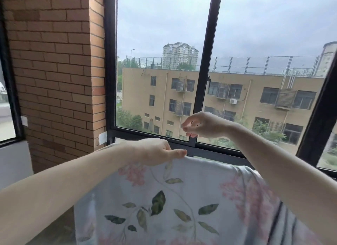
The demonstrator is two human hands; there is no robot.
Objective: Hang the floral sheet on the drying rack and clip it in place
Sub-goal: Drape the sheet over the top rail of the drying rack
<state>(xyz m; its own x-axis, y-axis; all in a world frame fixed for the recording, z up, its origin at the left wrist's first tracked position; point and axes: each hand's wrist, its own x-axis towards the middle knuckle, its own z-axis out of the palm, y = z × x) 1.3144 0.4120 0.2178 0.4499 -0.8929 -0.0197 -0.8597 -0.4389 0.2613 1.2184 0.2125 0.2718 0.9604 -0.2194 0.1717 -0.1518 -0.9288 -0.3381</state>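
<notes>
The floral sheet [175, 199], pale blue with pink flowers and green leaves, hangs folded over a rail that it hides completely. My left hand [156, 151] rests on the sheet's top edge near the middle, thumb forward and fingers curled over the fold, gripping the cloth. Above and to the right, my right hand [202, 125] is raised clear of the sheet, with its fingers bent in toward the thumb. Something small and pale may sit at its fingertips, but I cannot make it out. No drying rack bar or clip shows plainly.
A black-framed window [206, 62] stands right behind the sheet, with a beige building beyond it. A brick pillar [54, 71] rises at the left, and a striped cloth [284, 219] hangs at the sheet's right side.
</notes>
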